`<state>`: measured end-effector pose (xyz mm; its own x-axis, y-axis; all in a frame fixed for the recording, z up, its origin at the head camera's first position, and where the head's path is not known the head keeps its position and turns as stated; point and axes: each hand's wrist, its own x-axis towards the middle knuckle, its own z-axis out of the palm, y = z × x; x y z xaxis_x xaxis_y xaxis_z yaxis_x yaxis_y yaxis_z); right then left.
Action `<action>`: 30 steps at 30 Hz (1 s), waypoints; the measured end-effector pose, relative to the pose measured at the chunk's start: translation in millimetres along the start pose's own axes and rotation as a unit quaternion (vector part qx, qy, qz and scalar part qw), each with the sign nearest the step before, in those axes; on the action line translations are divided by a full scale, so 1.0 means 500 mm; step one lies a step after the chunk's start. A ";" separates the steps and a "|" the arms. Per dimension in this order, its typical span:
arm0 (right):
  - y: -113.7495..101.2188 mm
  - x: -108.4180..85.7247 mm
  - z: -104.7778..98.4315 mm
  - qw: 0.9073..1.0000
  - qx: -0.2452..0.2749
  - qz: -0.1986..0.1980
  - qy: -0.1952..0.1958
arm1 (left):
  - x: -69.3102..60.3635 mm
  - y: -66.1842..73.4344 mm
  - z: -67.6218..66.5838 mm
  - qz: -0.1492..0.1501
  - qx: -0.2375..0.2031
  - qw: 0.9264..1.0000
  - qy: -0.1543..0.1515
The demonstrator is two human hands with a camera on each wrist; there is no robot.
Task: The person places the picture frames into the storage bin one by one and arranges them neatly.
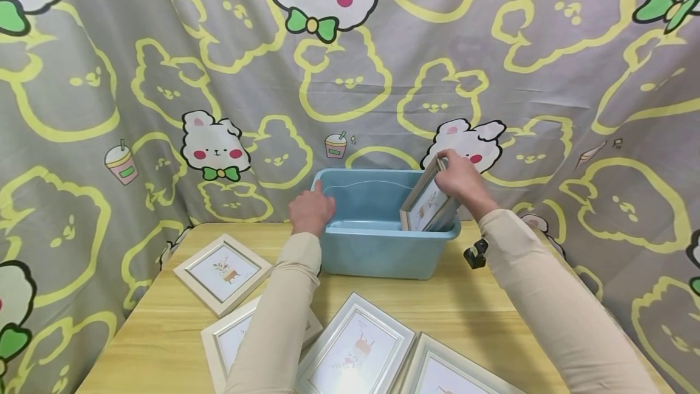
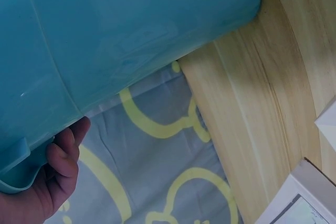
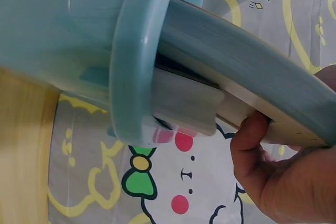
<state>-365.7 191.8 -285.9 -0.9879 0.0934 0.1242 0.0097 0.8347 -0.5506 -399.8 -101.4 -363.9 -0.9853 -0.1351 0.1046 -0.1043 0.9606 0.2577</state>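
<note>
A light blue plastic bin [image 1: 383, 254] stands at the back of the table. At its left end, my left hand [image 1: 312, 208] grips the rim, fingers curled under the edge in the left wrist view. My right hand [image 1: 462, 181] holds a wooden picture frame [image 1: 428, 204] by its upper edge. That frame leans at a slant in the bin's right end, its lower part inside. In the right wrist view, the thumb and fingers pinch the frame's edge, and a pale flat piece [image 3: 186, 100] lies beside it at the rim; whether this is a second frame I cannot tell.
Several picture frames lie on the table in front: one [image 1: 224, 273] at left, one [image 1: 229, 339] partly under my left sleeve, one [image 1: 358, 348] at centre, one [image 1: 445, 376] cut off below. A patterned curtain [image 1: 350, 90] hangs behind the bin.
</note>
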 end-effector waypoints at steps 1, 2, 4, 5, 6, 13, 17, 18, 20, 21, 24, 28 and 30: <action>0.000 0.001 0.002 1.000 -0.001 0.001 0.000 | 0.000 -0.001 0.000 0.000 0.000 1.000 0.000; 0.000 0.001 0.005 1.000 -0.002 0.002 0.000 | 0.000 -0.001 0.000 0.000 -0.001 1.000 -0.001; 0.000 0.001 0.009 1.000 -0.002 0.007 0.000 | 0.001 -0.002 0.001 -0.001 -0.001 1.000 -0.002; 0.000 0.001 0.011 1.000 -0.003 0.008 0.000 | 0.001 -0.002 0.000 -0.002 -0.002 1.000 -0.002; 0.000 0.001 0.013 1.000 -0.005 0.008 0.001 | 0.001 -0.001 0.000 -0.002 -0.002 1.000 -0.003; -0.004 0.003 0.025 1.000 0.000 0.008 0.002 | -0.001 -0.002 -0.001 -0.001 -0.004 1.000 0.001; -0.004 0.004 0.030 1.000 0.000 0.007 0.001 | -0.003 -0.001 -0.003 0.001 -0.004 1.000 0.000; -0.003 0.004 0.031 1.000 0.001 0.006 0.000 | -0.003 -0.001 -0.004 0.001 -0.004 1.000 0.000; -0.003 0.004 0.033 1.000 0.008 0.006 -0.003 | -0.004 -0.001 -0.005 -0.001 -0.003 1.000 -0.001; -0.002 0.004 0.034 1.000 0.010 0.004 -0.004 | -0.004 0.000 -0.005 -0.001 -0.002 1.000 -0.002; -0.002 0.005 0.039 1.000 0.010 0.001 -0.002 | -0.005 0.000 -0.006 -0.002 -0.001 1.000 -0.002; -0.003 0.006 0.044 1.000 0.000 -0.004 0.001 | -0.004 -0.001 -0.005 0.001 -0.002 1.000 -0.002; -0.004 0.005 0.046 1.000 0.001 -0.004 0.002 | -0.003 -0.002 -0.005 0.001 -0.002 1.000 -0.003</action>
<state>-371.8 178.0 -303.6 -0.9873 0.0881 0.1318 0.0010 0.8348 -0.5505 -397.9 -102.6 -362.1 -0.9861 -0.1327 0.1000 -0.1027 0.9599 0.2608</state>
